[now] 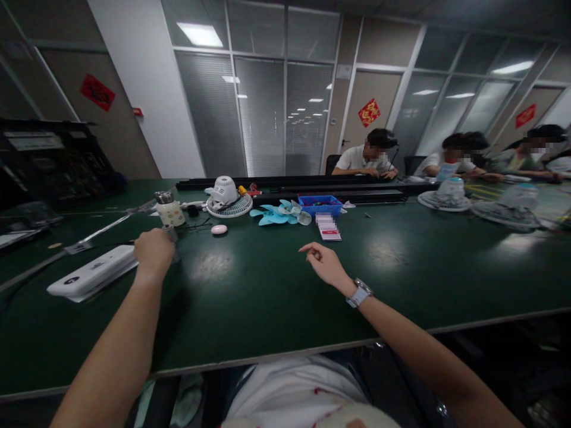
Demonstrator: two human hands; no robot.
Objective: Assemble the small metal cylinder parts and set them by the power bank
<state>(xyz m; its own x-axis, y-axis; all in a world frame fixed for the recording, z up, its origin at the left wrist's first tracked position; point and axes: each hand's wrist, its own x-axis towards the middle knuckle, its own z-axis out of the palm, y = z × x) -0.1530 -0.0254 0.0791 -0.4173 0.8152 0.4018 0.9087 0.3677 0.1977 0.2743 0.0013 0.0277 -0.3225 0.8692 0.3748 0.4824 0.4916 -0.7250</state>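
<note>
At the left, my left hand (154,252) is closed with its back toward me, round a small greyish see-through object (171,235) that shows past the fingers. What kind of object it is I cannot make out. Just beside this hand lies a long white device (96,272), and behind it stands a patterned bottle with a metal lid (168,211). My right hand (326,266) hovers over the table, index finger stretched out and the others loosely bent, with nothing seen in it. A silver watch is on that wrist. Nearest to it is a red-and-white card (328,227).
Behind lie a white fan base with grille (223,193), blue fan blades (276,213), a blue tray of small parts (319,205) and a pink oval thing (219,229). Long black bars (285,183) cross the green table (250,297). Several people sit at the far right.
</note>
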